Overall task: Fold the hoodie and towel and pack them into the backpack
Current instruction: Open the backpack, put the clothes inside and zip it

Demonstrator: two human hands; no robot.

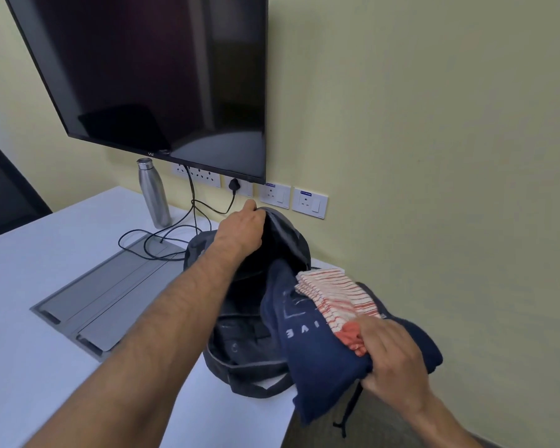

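A dark grey backpack (pixel 240 347) lies on the white table (pixel 46 253) near the wall, its top open. My left hand (pixel 240 232) grips the upper flap of the opening and holds it up. My right hand (pixel 392 354) holds a folded navy hoodie (pixel 314 350) with an orange-and-white striped towel (pixel 337 294) folded on top of it. The far end of this bundle sits in the backpack's mouth; the near end hangs past the table's right edge.
A steel bottle (pixel 152 192) stands by the wall under a wall-mounted TV (pixel 159 69). Black cables (pixel 162 240) loop over a grey cable hatch (pixel 110 289) in the table. Wall sockets (pixel 309 202) sit behind the backpack. A dark chair (pixel 4 192) is at far left.
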